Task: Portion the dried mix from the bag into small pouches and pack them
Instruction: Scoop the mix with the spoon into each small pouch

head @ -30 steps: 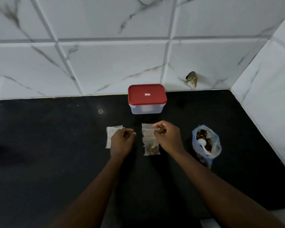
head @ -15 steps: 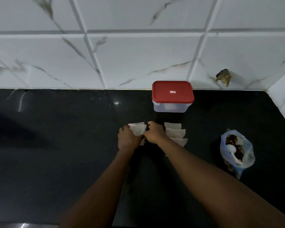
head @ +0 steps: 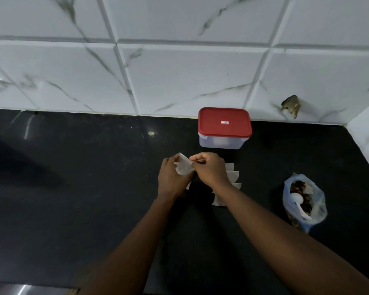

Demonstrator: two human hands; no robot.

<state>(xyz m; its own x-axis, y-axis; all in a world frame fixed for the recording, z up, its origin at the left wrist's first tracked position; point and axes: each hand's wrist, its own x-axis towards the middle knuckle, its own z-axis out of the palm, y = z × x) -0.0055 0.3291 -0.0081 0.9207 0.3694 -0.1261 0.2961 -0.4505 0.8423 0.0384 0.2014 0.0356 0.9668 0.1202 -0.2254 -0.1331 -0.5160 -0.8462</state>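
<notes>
**Counted, large to small**

One black table below one tiled wall. One clear box with red lid, close to the wall. One plastic bag of dried mix at the right. Two hands: left hand and right hand, both pinching one white pouch. At least three more pouches just beside the right hand, partly hidden. One white spoon inside the bag.

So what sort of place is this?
Probably a home kitchen counter: a black stone countertop against white marble-look wall tiles, a red-lidded food container, and a bag of dried mix with a white spoon in it. The left hand and right hand hold a small pouch.
</notes>
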